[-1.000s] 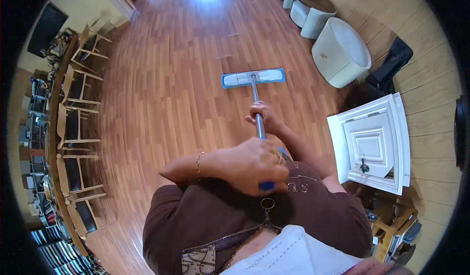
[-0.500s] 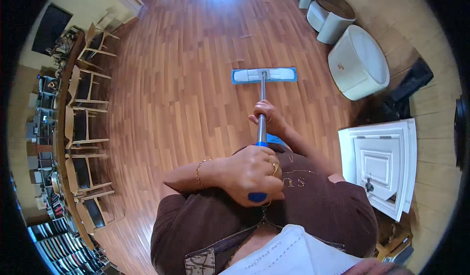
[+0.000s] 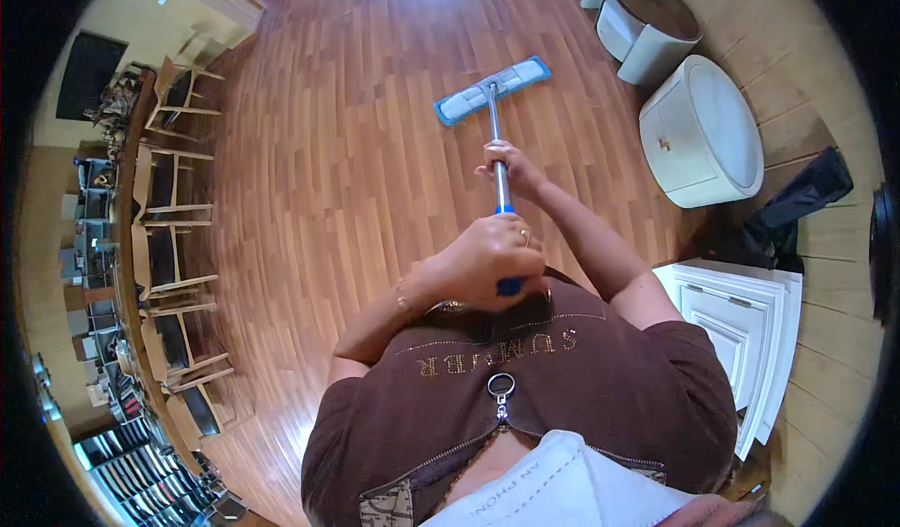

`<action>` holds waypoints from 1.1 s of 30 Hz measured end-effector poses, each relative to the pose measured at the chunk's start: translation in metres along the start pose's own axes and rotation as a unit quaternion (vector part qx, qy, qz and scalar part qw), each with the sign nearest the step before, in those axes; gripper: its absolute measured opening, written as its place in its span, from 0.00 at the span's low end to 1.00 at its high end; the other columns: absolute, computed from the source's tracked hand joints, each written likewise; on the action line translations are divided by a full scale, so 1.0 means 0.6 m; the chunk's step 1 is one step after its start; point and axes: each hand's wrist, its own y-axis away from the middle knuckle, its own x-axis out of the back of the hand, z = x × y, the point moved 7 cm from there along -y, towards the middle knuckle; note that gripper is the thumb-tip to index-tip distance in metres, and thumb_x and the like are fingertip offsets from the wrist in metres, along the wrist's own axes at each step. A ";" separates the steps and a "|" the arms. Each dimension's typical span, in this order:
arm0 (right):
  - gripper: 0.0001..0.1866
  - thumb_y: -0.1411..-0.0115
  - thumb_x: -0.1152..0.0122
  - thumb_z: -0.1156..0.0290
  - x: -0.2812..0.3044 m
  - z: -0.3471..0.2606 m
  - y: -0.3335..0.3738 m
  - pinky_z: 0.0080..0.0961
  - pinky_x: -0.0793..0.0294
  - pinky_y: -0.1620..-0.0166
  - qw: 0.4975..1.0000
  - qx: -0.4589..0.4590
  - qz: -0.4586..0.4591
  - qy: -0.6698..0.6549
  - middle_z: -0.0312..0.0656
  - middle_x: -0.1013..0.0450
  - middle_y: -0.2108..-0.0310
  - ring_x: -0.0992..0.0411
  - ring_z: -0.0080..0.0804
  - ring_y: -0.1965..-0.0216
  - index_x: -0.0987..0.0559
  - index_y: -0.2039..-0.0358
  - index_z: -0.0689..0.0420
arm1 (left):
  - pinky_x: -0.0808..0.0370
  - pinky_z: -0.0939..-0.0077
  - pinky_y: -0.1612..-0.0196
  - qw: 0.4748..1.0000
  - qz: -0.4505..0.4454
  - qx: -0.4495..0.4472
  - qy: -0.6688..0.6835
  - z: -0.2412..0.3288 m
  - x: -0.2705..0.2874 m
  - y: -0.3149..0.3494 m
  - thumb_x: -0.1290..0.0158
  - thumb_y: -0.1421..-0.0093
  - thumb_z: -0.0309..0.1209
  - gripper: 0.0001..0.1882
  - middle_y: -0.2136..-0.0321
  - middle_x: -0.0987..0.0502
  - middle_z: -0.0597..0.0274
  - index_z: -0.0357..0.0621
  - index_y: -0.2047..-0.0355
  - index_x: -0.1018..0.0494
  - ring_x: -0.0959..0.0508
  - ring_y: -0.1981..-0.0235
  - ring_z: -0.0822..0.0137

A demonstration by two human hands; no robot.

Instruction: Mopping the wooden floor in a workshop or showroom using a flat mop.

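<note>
A flat mop [image 3: 493,92] with a blue-edged white pad lies on the wooden floor ahead of me, its head slanted with the right end farther away. Its silver pole runs back toward my chest. My left hand [image 3: 492,260], with a ring on a finger, is closed round the blue grip at the pole's top end. Farther along, my right hand [image 3: 514,168] wraps round the metal part of the pole. The blue end of the grip shows below my left fist.
Several wooden chairs [image 3: 164,175] line a long counter [image 3: 125,236] with things on it, at the left. On the right stand a round white cabinet [image 3: 698,133], a white barrel-shaped seat [image 3: 647,25], a black bag-like item [image 3: 797,199] and a white panelled cabinet [image 3: 736,330].
The mop head has slid farther from me and turned, its left end now nearer. Both hands have moved forward with the pole.
</note>
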 end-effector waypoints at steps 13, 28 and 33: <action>0.13 0.50 0.33 0.70 0.021 -0.151 -0.031 0.41 0.33 0.62 0.996 -0.088 0.001 0.018 0.46 0.32 0.77 0.33 0.50 0.67 0.31 0.80 0.56 | 0.34 0.70 0.76 0.987 -0.026 -0.120 0.102 0.109 0.110 -0.035 0.39 0.52 0.35 0.14 0.84 0.31 0.67 0.48 0.82 0.34 0.28 0.82 0.65; 0.15 0.55 0.33 0.79 0.035 0.196 -0.125 0.33 0.36 0.69 0.997 -0.079 -0.009 -0.009 0.42 0.36 0.81 0.36 0.41 0.75 0.34 0.83 0.56 | 0.31 0.58 0.68 0.999 -0.013 -0.043 0.018 -0.211 0.079 -0.065 0.39 0.56 0.33 0.12 0.82 0.28 0.55 0.45 0.83 0.33 0.26 0.73 0.51; 0.14 0.55 0.31 0.76 0.036 0.235 -0.161 0.34 0.34 0.68 0.995 -0.094 -0.034 0.023 0.42 0.34 0.80 0.34 0.42 0.73 0.32 0.82 0.56 | 0.30 0.58 0.65 0.999 -0.017 -0.034 0.018 -0.257 0.093 -0.059 0.40 0.55 0.32 0.12 0.81 0.29 0.55 0.45 0.83 0.33 0.26 0.71 0.51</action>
